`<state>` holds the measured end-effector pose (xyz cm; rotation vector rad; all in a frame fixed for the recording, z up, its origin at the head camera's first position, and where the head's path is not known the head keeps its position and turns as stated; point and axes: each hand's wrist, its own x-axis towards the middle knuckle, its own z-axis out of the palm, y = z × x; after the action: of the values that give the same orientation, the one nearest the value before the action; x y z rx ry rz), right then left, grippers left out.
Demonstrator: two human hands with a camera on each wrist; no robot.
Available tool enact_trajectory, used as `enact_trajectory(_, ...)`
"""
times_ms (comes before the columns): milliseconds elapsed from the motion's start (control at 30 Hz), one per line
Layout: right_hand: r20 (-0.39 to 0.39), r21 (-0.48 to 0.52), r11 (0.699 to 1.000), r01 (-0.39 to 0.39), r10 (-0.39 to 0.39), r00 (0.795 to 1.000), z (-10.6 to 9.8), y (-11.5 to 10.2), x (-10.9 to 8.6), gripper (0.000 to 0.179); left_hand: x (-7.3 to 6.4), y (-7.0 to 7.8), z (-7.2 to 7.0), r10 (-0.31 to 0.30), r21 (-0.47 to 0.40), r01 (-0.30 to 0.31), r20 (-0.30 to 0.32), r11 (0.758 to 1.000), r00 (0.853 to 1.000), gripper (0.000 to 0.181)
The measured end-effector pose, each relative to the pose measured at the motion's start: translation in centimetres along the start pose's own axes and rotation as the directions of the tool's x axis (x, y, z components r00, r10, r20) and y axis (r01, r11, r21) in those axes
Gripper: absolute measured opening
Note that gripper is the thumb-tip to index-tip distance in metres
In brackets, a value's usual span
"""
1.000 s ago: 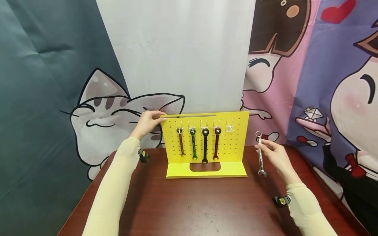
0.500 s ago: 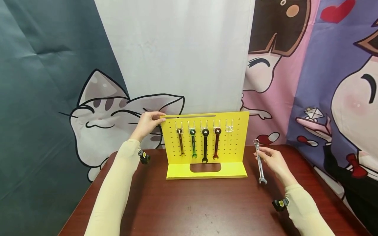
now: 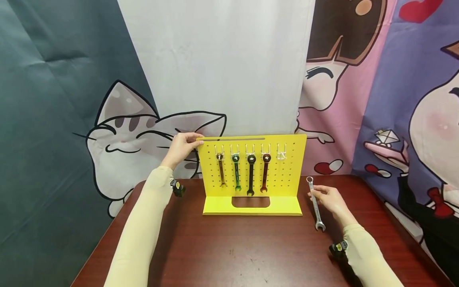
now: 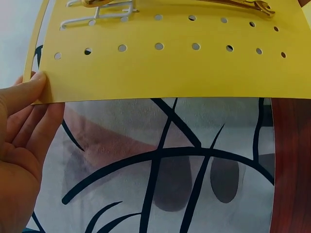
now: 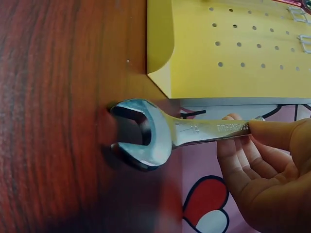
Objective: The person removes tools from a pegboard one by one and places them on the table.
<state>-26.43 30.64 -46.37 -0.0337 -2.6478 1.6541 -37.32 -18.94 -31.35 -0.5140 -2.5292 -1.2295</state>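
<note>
A yellow pegboard stand (image 3: 287,175) stands upright on the table in the head view. My left hand (image 3: 181,149) pinches its top left corner; the left wrist view shows the thumb (image 4: 34,87) on the front face and fingers behind. Right of the board, my right hand (image 3: 331,201) holds a silver combination wrench (image 3: 315,205) by its shank, ring end up, open end down. The open end (image 5: 150,141) is low over the table in the right wrist view; whether it touches cannot be told. On the board hang a bronze wrench (image 3: 221,171), a green wrench (image 3: 236,173), a black wrench (image 3: 251,175) and a red wrench (image 3: 265,173).
A white hook (image 3: 281,153) at the board's right bears no wrench. The dark red wooden table (image 3: 233,247) stretches in front of the stand. Behind it hangs a printed cartoon curtain (image 3: 229,67).
My right hand has lowered the silver wrench toward the table, and its ring end has tipped slightly left. The left hand keeps its grip on the board's corner. The head view has shifted slightly.
</note>
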Motion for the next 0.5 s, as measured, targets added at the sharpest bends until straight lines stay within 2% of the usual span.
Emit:
enact_trajectory(333,0.024,0.003,1.000,-0.012,0.012,1.000,0.4,0.9,0.4,0.039,-0.1,0.1,-0.2,0.005,-0.019,-0.004,0.011,1.000,1.000,0.025)
enact_trajectory(500,0.062,0.003,1.000,-0.018,0.018,0.998,1.0,1.2,0.3,0.037,-0.3,0.0,-0.2,-0.009,-0.023,0.009,0.017,1.000,1.000,0.026)
